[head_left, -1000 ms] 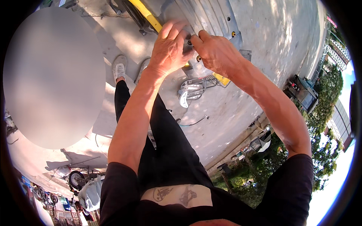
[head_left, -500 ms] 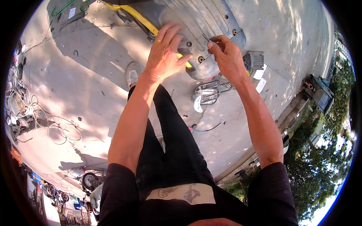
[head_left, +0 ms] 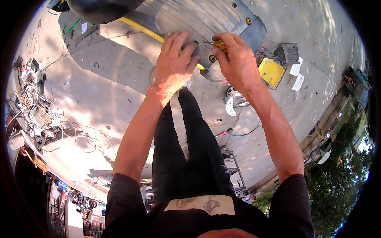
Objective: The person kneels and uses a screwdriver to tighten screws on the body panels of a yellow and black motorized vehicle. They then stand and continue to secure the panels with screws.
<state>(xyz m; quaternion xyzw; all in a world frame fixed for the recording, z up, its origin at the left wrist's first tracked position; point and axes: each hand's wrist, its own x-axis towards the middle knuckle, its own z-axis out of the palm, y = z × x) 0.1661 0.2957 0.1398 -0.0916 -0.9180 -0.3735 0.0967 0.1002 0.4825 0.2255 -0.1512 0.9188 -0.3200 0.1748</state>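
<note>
A grey ribbed panel [head_left: 186, 20] with a yellow side strip [head_left: 145, 29], apparently a scooter's footboard, lies below my hands. In my right hand [head_left: 240, 59], a small screwdriver [head_left: 219, 44] with an amber handle is gripped between thumb and fingers, its metal tip aimed left. Directly under that hand is a brass-coloured round fitting [head_left: 212, 58] set in the panel. My left hand [head_left: 174, 59] hovers over the panel's yellow edge with its fingers apart and nothing visible in them. It partly hides a dark hole near the screwdriver tip.
A black rounded seat-like part [head_left: 103, 8] juts in at the upper left. To the right lie a yellow piece [head_left: 271, 72] on a wire rack and a dark ribbed block [head_left: 289, 53]. Tangled cables and scrap [head_left: 39, 111] cover the left side; a thin hose [head_left: 240, 135] lies nearer.
The screwdriver's amber handle now shows in my right hand, its tip turned left. My view has shifted, bringing in the black seat-like part and the yellow piece. My left hand remains open.
</note>
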